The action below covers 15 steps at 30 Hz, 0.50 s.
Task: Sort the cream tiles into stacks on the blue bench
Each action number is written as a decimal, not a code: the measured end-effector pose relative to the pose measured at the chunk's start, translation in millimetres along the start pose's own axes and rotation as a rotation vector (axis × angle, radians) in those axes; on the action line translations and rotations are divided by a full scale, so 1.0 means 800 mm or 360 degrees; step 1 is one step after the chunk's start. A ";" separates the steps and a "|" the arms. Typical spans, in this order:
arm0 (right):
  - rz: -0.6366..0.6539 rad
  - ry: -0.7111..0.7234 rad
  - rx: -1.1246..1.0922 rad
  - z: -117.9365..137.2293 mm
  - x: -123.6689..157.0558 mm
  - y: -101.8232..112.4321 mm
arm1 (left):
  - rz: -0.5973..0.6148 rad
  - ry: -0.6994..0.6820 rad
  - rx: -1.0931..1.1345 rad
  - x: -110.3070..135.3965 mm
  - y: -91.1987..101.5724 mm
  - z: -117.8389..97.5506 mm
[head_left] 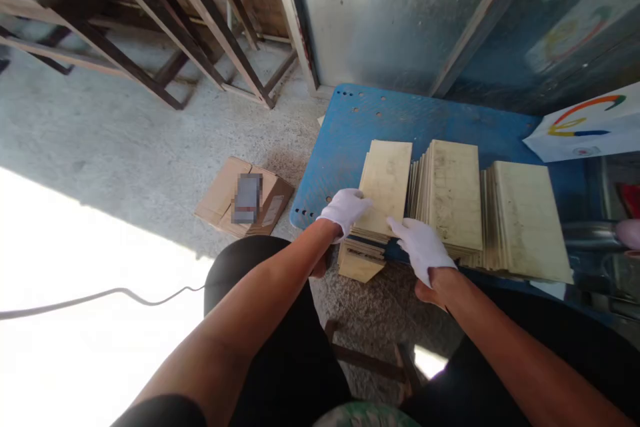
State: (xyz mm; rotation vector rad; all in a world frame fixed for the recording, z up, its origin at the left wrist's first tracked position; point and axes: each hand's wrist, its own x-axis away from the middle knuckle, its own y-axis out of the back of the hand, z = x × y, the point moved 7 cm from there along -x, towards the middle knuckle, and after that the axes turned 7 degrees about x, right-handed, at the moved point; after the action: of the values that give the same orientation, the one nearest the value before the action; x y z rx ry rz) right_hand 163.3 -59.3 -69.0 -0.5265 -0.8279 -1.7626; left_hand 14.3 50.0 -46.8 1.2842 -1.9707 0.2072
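Boards (385,187) sat stacked at the near-left edge of the blue table (350,120), lower ones jutting past it. Left hand (345,210) clasped the stack's left side; right hand (423,247) lay flat, fingers spread, on its right corner. Overhanging boards could likely slip off. Two stacks (500,213) crowded the right; cardboard (245,197) lay below.

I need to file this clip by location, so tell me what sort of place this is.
Probably a small woodworking workshop. Gloved hands, left hand and right hand, rest on stacks of thin wooden boards on a worn blue table; unfinished wooden frames stand on the bare concrete floor.
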 end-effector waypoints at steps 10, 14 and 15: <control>0.0164 -0.0259 -0.0417 0.025 0.012 -0.004 | 0.0105 0.0067 0.0125 0.007 -0.007 0.000; 0.0264 -0.0093 -0.0338 0.046 0.012 -0.008 | 0.0077 0.0029 0.0101 0.009 -0.004 -0.001; 0.0254 -0.0056 -0.0321 0.048 0.012 -0.008 | 0.0077 0.0025 0.0103 0.010 -0.004 -0.002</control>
State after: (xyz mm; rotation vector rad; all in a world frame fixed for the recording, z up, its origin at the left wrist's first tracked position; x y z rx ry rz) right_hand 152.6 -35.3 -38.5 -0.7386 -0.6173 -1.7018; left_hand 15.7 43.6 -41.3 1.2726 -1.9973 0.3063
